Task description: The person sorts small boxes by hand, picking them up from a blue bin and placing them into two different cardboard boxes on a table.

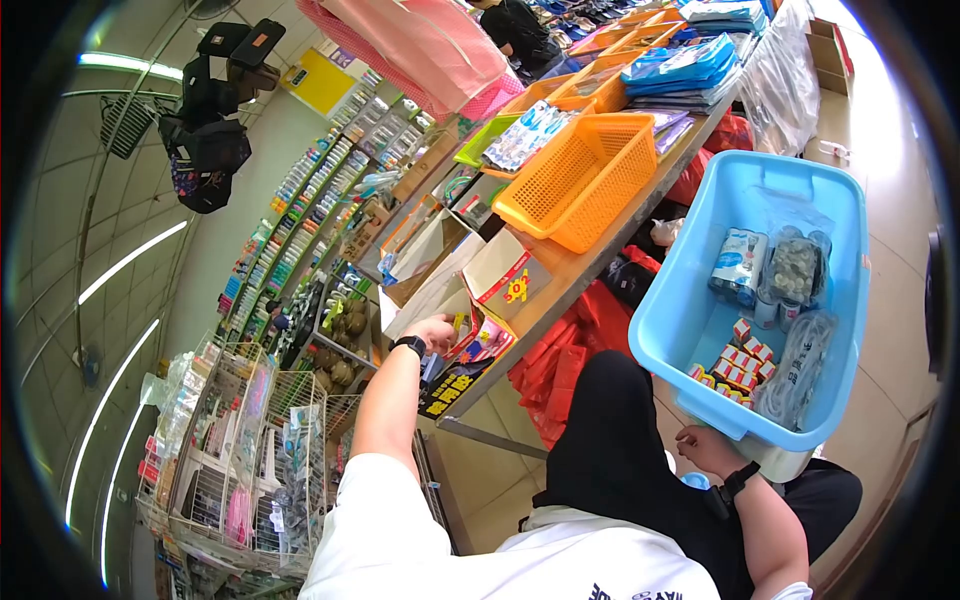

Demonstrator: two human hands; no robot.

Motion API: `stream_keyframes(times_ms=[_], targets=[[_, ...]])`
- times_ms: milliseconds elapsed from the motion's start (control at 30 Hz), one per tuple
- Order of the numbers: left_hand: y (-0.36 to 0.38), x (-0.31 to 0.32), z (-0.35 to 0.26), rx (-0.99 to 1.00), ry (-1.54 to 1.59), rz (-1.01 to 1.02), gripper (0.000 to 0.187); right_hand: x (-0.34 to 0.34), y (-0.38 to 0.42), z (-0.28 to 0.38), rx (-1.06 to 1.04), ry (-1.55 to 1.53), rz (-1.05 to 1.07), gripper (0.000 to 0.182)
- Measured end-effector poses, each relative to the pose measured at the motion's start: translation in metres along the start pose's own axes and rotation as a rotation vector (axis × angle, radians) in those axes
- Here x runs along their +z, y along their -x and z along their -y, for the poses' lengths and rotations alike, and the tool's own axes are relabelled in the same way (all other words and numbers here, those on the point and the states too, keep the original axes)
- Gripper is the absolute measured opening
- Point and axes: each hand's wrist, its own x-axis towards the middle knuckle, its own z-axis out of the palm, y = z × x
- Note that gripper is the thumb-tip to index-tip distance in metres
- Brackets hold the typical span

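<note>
My left hand (434, 330), with a black watch on its wrist, reaches into an open cardboard display box (500, 275) at the near end of a long wooden table (575, 275). Its fingers curl over small colourful packets (478, 342) in the box; whether they grip one is hidden. My right hand (703, 448), wearing a black wristband, holds the near rim of a light blue plastic bin (672, 330). The bin rests against my black-trousered knee (610, 430). It holds red-and-white small boxes (735, 368), a blue pack (737, 264) and clear bags (797, 268) of small goods.
An orange basket (585, 180), a green tray (480, 140) and more orange trays (600, 85) line the table. Red bags (570, 355) lie under it. Wire racks of goods (250, 450) stand at the left, shelves of bottles (310, 200) behind. Another person (520, 35) stands at the far end.
</note>
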Motion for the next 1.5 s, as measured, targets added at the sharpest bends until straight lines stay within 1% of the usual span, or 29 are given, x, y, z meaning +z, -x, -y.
stream_keyframes(times_ms=[167, 233, 267, 333, 367, 433, 467, 533, 567, 600, 667, 767, 833, 867, 933, 967, 1000, 1067, 1100, 1167, 1200, 1267, 1300, 1333, 1367, 1400, 1433, 1467, 1500], targets=[[-0.016, -0.010, 0.010, -0.008, 0.038, 0.035, 0.078, 0.000, -0.001, -0.004, -0.012, 0.039, -0.002, 0.027], [-0.028, -0.013, 0.015, -0.024, 0.107, 0.043, 0.067, 0.000, -0.001, -0.003, -0.045, 0.068, -0.022, 0.027], [-0.034, -0.017, 0.015, -0.025, 0.106, 0.044, 0.067, 0.000, 0.000, -0.002, -0.043, 0.067, -0.021, 0.027], [-0.047, -0.025, 0.014, -0.090, -0.498, 0.035, 0.067, -0.002, -0.001, 0.000, -0.045, 0.071, -0.008, 0.026], [-0.051, -0.026, 0.019, -0.093, -0.501, 0.039, 0.067, -0.001, 0.000, -0.001, -0.039, 0.068, -0.007, 0.026], [-0.049, -0.021, 0.021, 0.030, -0.701, -0.027, 0.055, 0.000, -0.001, -0.002, -0.047, 0.067, -0.022, 0.026], [-0.049, -0.018, 0.020, 0.030, -0.703, -0.019, 0.055, 0.000, -0.001, -0.002, -0.040, 0.067, -0.022, 0.026], [-0.013, -0.002, 0.001, 0.084, -0.616, -0.220, 0.033, 0.000, -0.001, -0.002, -0.055, 0.117, -0.032, 0.027], [-0.013, -0.003, 0.002, 0.086, -0.521, -0.040, 0.034, 0.000, -0.002, -0.004, -0.054, 0.122, -0.025, 0.028], [-0.012, -0.001, 0.004, 0.085, -0.522, -0.037, 0.034, -0.001, -0.001, -0.002, -0.051, 0.121, -0.024, 0.028], [-0.012, 0.001, 0.005, 0.018, -0.582, 0.090, 0.035, -0.002, -0.001, 0.001, -0.056, 0.136, -0.018, 0.028], [-0.040, -0.017, 0.023, -0.025, -0.521, 0.116, 0.030, -0.001, -0.002, -0.002, -0.035, 0.141, 0.006, 0.028], [-0.026, -0.015, 0.030, -0.091, -0.385, 0.150, 0.023, -0.002, -0.002, -0.003, -0.038, 0.156, 0.019, 0.028], [-0.019, -0.015, 0.033, -0.094, -0.382, 0.150, 0.023, -0.002, -0.002, -0.003, -0.042, 0.172, 0.027, 0.029], [0.009, -0.011, 0.032, -0.011, -0.369, 0.191, 0.026, -0.003, -0.002, -0.002, -0.035, 0.180, 0.037, 0.029], [0.065, 0.012, 0.018, 0.068, -0.300, 0.081, 0.037, -0.003, -0.002, -0.001, -0.027, 0.186, 0.044, 0.030], [0.120, 0.029, -0.005, 0.055, -0.293, 0.066, 0.062, -0.003, -0.003, -0.001, -0.026, 0.191, 0.049, 0.030], [0.102, 0.024, 0.017, 0.200, -0.272, 0.124, 0.058, -0.003, -0.004, -0.004, 0.000, 0.192, 0.057, 0.030], [0.095, 0.022, 0.029, 0.198, -0.260, 0.128, 0.058, -0.003, -0.006, -0.010, 0.004, 0.202, 0.062, 0.030], [0.085, 0.021, 0.050, 0.593, -0.555, -0.188, 0.051, -0.002, -0.010, -0.023, 0.025, 0.176, 0.076, 0.030], [0.101, 0.029, 0.048, 0.596, -0.542, -0.182, 0.051, -0.003, -0.008, -0.023, 0.032, 0.189, 0.075, 0.030], [0.186, 0.061, 0.017, 0.952, -0.205, -0.368, 0.047, -0.003, -0.005, -0.019, 0.125, 0.032, 0.066, 0.031], [0.238, 0.080, 0.001, 1.056, 0.079, -0.139, 0.043, -0.004, -0.004, -0.016, 0.134, 0.051, 0.061, 0.031], [0.282, 0.092, -0.006, 1.138, 0.370, 0.094, 0.039, -0.003, -0.002, -0.013, 0.145, -0.021, 0.019, 0.029], [0.303, 0.095, 0.011, 1.314, 0.319, 0.202, 0.034, -0.001, 0.002, -0.012, 0.158, -0.090, -0.020, 0.028], [0.320, 0.096, 0.011, 1.554, 0.321, 0.530, 0.037, 0.001, 0.004, -0.013, 0.170, -0.061, -0.021, 0.028], [0.323, 0.115, 0.006, 1.924, 0.567, 0.832, 0.034, 0.003, 0.005, -0.016, 0.146, -0.087, -0.065, 0.026], [0.341, 0.115, -0.008, 2.189, 0.482, 0.919, 0.024, 0.003, 0.006, -0.020, 0.121, -0.110, -0.109, 0.024], [0.368, 0.125, -0.006, 2.192, 0.685, 0.878, 0.016, 0.004, 0.010, -0.021, 0.161, -0.130, -0.136, 0.023]])
